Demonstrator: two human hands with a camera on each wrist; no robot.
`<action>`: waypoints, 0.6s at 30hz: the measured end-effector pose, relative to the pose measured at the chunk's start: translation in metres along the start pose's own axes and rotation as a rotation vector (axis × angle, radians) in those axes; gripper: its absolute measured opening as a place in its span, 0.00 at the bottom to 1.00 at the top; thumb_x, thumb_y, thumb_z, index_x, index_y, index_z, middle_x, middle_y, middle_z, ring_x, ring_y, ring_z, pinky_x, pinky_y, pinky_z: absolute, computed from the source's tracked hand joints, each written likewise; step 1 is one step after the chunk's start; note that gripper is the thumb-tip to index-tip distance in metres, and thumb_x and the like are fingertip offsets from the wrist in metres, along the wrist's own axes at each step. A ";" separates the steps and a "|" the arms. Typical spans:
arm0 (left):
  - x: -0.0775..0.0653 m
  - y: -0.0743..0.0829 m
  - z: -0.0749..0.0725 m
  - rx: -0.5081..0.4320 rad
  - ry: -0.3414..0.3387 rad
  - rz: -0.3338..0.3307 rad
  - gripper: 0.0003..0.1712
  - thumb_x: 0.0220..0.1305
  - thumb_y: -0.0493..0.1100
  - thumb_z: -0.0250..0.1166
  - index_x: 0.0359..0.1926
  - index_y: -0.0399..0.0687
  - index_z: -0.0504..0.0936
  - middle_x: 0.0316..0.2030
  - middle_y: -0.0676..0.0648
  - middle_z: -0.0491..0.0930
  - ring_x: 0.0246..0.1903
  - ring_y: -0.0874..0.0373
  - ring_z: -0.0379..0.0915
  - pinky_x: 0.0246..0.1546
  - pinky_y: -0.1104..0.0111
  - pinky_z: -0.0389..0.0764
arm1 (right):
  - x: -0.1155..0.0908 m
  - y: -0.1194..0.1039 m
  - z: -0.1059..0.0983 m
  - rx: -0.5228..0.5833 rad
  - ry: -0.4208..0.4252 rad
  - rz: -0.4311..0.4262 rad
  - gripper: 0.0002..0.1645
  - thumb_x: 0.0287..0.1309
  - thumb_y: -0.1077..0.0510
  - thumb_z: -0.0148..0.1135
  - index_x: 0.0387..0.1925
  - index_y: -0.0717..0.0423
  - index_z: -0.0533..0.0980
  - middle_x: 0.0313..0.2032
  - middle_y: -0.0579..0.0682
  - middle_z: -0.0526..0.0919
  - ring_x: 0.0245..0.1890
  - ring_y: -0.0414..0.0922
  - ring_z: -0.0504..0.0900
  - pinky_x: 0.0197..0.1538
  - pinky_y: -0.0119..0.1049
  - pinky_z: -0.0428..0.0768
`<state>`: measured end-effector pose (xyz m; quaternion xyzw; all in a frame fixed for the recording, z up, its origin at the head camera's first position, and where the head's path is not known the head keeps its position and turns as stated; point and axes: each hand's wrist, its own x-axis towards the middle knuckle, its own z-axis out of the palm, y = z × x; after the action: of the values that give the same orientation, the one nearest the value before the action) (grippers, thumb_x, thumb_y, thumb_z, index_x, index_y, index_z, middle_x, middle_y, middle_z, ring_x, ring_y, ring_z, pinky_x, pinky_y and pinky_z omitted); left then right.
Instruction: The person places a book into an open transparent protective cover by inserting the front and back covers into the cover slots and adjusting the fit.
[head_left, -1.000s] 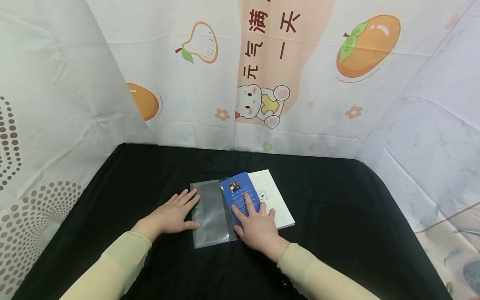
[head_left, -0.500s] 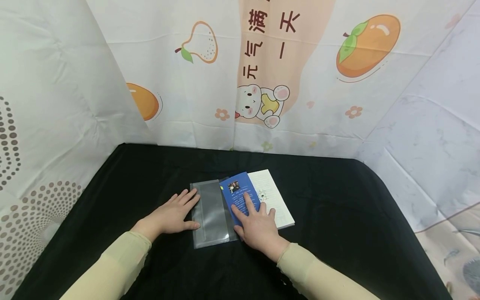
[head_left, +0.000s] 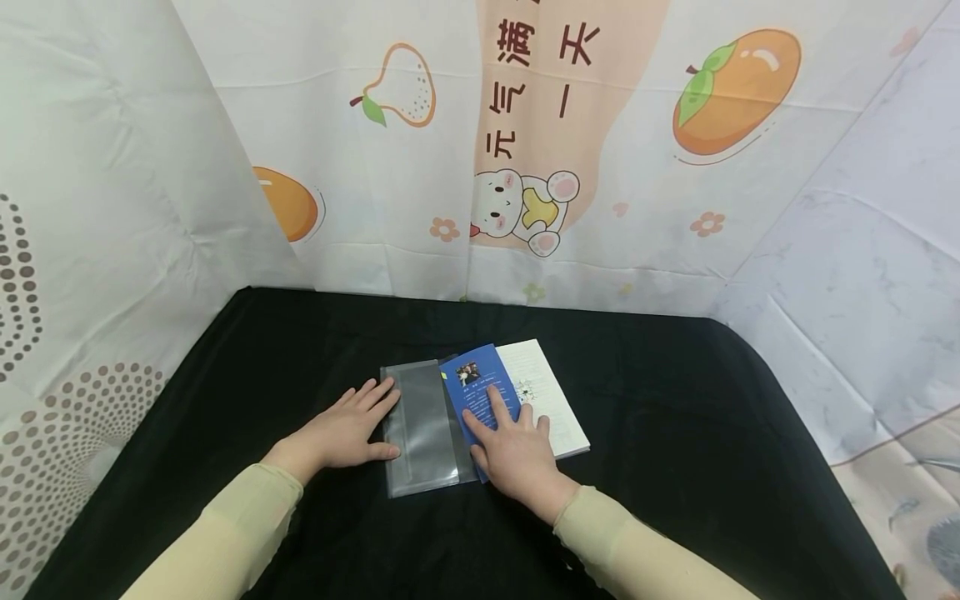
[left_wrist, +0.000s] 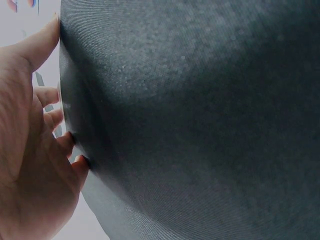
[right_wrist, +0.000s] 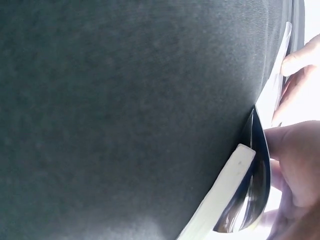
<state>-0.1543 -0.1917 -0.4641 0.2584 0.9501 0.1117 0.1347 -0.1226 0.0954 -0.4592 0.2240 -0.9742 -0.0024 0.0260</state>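
Note:
A book (head_left: 553, 400) lies on the black cloth, its front cover folded open to the left to show a white page. Fingers spread, my right hand (head_left: 517, 454) presses on the blue cover (head_left: 468, 392), which bows up from the page block (right_wrist: 220, 195) in the right wrist view. The cover's left edge overlaps a clear plastic book cover (head_left: 427, 429). My left hand (head_left: 341, 433) lies with straight fingers along the plastic's left edge, thumb and fingertips on it. In the left wrist view the left hand (left_wrist: 37, 135) touches the cloth with its fingertips.
Black cloth (head_left: 675, 467) covers the table, with its far edge close to the hanging printed curtain (head_left: 420, 275). White curtains also hang at the left (head_left: 127, 208) and right (head_left: 847, 317).
My right thumb has shifted slightly inward, and the blue cover's lower corner now shows beside it. My left hand, the plastic cover and the book's pages stay where they were.

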 end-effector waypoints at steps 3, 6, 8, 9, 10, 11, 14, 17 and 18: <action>0.000 0.001 0.000 -0.004 -0.002 -0.001 0.51 0.62 0.68 0.58 0.74 0.45 0.51 0.75 0.42 0.43 0.72 0.41 0.35 0.69 0.44 0.46 | 0.001 0.001 0.001 -0.007 0.025 -0.010 0.29 0.62 0.39 0.58 0.65 0.34 0.69 0.70 0.61 0.58 0.40 0.63 0.68 0.36 0.57 0.69; 0.000 0.001 -0.001 -0.008 -0.005 -0.005 0.51 0.62 0.68 0.58 0.74 0.45 0.51 0.75 0.42 0.43 0.72 0.42 0.34 0.69 0.44 0.46 | 0.002 0.001 0.001 -0.019 0.066 -0.027 0.30 0.59 0.39 0.60 0.63 0.34 0.71 0.68 0.61 0.60 0.38 0.63 0.68 0.35 0.55 0.68; 0.000 0.002 -0.001 -0.011 -0.006 -0.008 0.51 0.62 0.68 0.58 0.74 0.45 0.51 0.75 0.42 0.43 0.72 0.42 0.34 0.69 0.44 0.45 | 0.003 0.002 0.001 -0.026 0.095 -0.037 0.30 0.57 0.39 0.62 0.62 0.35 0.72 0.67 0.61 0.62 0.38 0.64 0.69 0.33 0.54 0.68; -0.001 0.002 -0.001 -0.012 -0.006 -0.010 0.51 0.62 0.68 0.58 0.74 0.45 0.51 0.75 0.42 0.43 0.72 0.42 0.34 0.69 0.44 0.45 | 0.003 0.002 0.000 -0.031 0.106 -0.041 0.30 0.57 0.39 0.63 0.62 0.34 0.73 0.67 0.61 0.62 0.38 0.64 0.68 0.33 0.53 0.67; -0.001 0.002 -0.001 -0.011 -0.007 -0.011 0.51 0.62 0.68 0.58 0.74 0.45 0.51 0.75 0.42 0.43 0.72 0.42 0.34 0.69 0.44 0.45 | 0.004 0.003 0.000 -0.035 0.114 -0.045 0.30 0.56 0.38 0.63 0.62 0.34 0.73 0.67 0.61 0.62 0.38 0.63 0.68 0.33 0.52 0.67; -0.001 0.002 -0.001 -0.011 -0.007 -0.012 0.51 0.62 0.68 0.58 0.74 0.45 0.51 0.75 0.42 0.43 0.72 0.42 0.34 0.69 0.44 0.45 | 0.004 0.003 0.001 -0.037 0.120 -0.048 0.31 0.56 0.38 0.63 0.62 0.34 0.73 0.66 0.61 0.63 0.38 0.63 0.68 0.32 0.52 0.67; -0.001 0.001 -0.001 -0.010 -0.008 -0.015 0.51 0.62 0.68 0.58 0.74 0.45 0.51 0.75 0.42 0.42 0.72 0.42 0.34 0.69 0.44 0.45 | 0.005 0.003 0.000 -0.048 0.132 -0.057 0.31 0.55 0.38 0.64 0.61 0.34 0.73 0.66 0.61 0.63 0.39 0.64 0.68 0.32 0.51 0.67; -0.001 0.001 -0.001 -0.011 -0.007 -0.012 0.51 0.62 0.68 0.58 0.74 0.45 0.51 0.75 0.42 0.42 0.72 0.42 0.34 0.69 0.44 0.45 | 0.006 0.004 0.000 -0.057 0.139 -0.064 0.31 0.54 0.37 0.64 0.61 0.34 0.74 0.65 0.61 0.64 0.39 0.64 0.68 0.32 0.52 0.67; -0.001 0.001 -0.001 -0.011 -0.006 -0.011 0.51 0.62 0.68 0.58 0.74 0.45 0.50 0.75 0.42 0.42 0.72 0.42 0.34 0.70 0.44 0.45 | 0.006 0.004 -0.001 -0.060 0.141 -0.066 0.31 0.54 0.37 0.64 0.61 0.34 0.74 0.65 0.61 0.64 0.39 0.63 0.69 0.32 0.52 0.67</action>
<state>-0.1534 -0.1911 -0.4631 0.2526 0.9504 0.1153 0.1398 -0.1294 0.0963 -0.4581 0.2547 -0.9616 -0.0167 0.1013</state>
